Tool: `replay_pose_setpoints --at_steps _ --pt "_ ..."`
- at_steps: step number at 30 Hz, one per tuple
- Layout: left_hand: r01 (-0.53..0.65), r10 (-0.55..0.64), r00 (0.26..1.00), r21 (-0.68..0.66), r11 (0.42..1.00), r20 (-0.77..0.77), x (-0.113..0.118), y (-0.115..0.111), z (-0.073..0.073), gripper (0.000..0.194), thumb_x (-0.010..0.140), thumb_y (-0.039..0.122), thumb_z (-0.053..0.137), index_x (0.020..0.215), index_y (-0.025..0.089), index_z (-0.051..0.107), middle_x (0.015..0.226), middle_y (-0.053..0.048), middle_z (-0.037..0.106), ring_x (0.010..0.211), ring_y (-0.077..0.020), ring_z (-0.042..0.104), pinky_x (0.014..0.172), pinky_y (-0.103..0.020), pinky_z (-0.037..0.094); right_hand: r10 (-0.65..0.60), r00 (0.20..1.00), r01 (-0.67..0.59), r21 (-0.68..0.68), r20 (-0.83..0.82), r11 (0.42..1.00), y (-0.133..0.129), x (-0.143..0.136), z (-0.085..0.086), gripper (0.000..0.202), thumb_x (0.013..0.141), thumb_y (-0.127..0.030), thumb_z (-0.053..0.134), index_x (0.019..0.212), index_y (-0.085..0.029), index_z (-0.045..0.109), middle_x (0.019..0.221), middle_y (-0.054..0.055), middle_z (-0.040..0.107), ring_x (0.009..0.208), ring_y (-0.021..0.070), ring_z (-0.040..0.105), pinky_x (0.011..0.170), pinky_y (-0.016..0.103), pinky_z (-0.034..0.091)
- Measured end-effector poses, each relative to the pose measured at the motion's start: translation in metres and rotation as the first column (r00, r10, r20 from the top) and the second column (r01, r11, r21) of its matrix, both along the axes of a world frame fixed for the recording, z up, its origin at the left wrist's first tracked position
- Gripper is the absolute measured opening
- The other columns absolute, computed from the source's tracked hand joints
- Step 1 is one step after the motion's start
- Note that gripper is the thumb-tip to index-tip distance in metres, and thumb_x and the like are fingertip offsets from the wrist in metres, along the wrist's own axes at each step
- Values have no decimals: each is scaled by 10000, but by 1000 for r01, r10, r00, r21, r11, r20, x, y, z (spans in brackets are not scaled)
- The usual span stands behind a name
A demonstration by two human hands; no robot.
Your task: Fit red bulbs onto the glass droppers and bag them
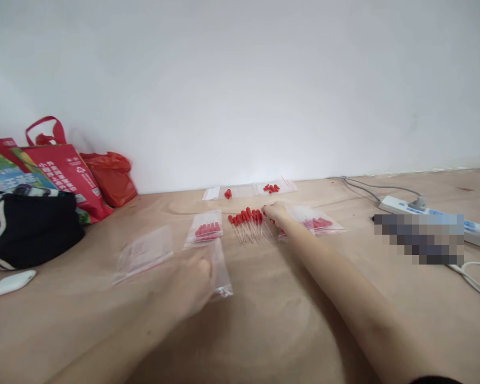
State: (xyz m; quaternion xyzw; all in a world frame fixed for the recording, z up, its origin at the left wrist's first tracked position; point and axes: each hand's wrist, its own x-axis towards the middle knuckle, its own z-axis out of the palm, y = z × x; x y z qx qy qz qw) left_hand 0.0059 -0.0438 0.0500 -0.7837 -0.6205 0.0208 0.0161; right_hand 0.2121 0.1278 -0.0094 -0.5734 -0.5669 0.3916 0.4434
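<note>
My left hand [196, 277], blurred by motion, is closed at the near edge of a clear zip bag [223, 269]; its fingertips are smeared. Farther out, my right hand [276, 212] reaches to the right end of a row of glass droppers with red bulbs [246, 218]. Its fingers are curled down by the bulbs, and what lies between them is hidden. A bag of red-bulbed pieces [207, 228] lies beyond my left hand. Another such bag [320, 224] rests just right of my right hand.
Loose red bulbs [271, 188] lie on a bag near the wall. Flat clear bags [146, 252] are at the left. Red shopping bags [64, 176], a black cloth bag [40, 229] and a white case [12, 282] stand far left. A power strip [400, 205] with cables lies right.
</note>
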Motion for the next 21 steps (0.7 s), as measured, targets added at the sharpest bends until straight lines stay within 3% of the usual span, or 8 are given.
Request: replay_pose_setpoints --at_steps 3,5,6,8,11,14,17,21 --pt "97 -90 994 -100 990 68 10 -2 -6 504 860 426 227 660 164 608 718 -94 622 698 -224 593 657 -343 453 -106 989 102 -48 -101 994 -12 13 12 159 688 -266 531 564 -174 492 364 -46 374 326 79 346 342 207 273" --pt "220 -216 970 -24 975 110 2 5 -6 438 858 421 256 838 171 616 806 -90 623 772 -226 583 705 -357 451 -115 978 107 -55 -177 993 -29 25 19 138 710 -275 507 627 -165 501 423 -45 419 341 59 345 346 188 282" --pt "339 -342 930 50 940 135 -5 9 -5 389 852 403 290 967 184 590 889 -89 615 849 -225 566 766 -365 436 -101 972 91 -58 -213 994 -40 30 22 141 720 -282 497 647 -162 504 451 -42 440 348 53 351 350 180 293" --pt "620 -623 758 84 780 192 -21 15 -6 368 850 369 311 1088 221 549 1030 -79 586 994 -214 510 900 -370 372 -53 961 37 -64 -270 997 -65 40 23 150 723 -301 504 677 -159 520 506 -28 486 380 53 397 381 177 345" --pt "730 -715 642 67 680 276 -38 15 -13 397 862 413 254 1149 310 509 1190 -22 520 1152 -218 403 1028 -430 195 164 872 -233 -97 -461 968 -102 50 15 156 720 -315 531 694 -161 529 625 15 574 506 83 525 496 203 442" --pt "728 -670 651 -44 684 357 -39 7 -21 413 830 502 296 1185 366 458 1303 34 405 1213 -231 333 1041 -442 165 208 841 -336 -180 -499 925 -120 56 3 153 713 -307 564 676 -161 536 696 43 608 560 110 565 532 238 474" --pt "699 -628 702 -156 698 335 -23 -2 -28 442 837 465 348 1264 350 347 1366 27 297 1249 -235 266 1037 -443 180 145 853 -268 -182 -501 946 -120 63 -5 135 730 -284 558 674 -162 550 746 52 615 600 110 572 558 238 484" --pt "456 -421 874 -114 883 241 13 -13 -33 541 820 530 326 1286 256 345 1358 -92 304 1228 -329 267 959 -531 252 -15 857 -99 -194 -515 976 -112 78 -9 89 724 -243 554 666 -176 549 717 34 603 581 107 562 560 236 480"
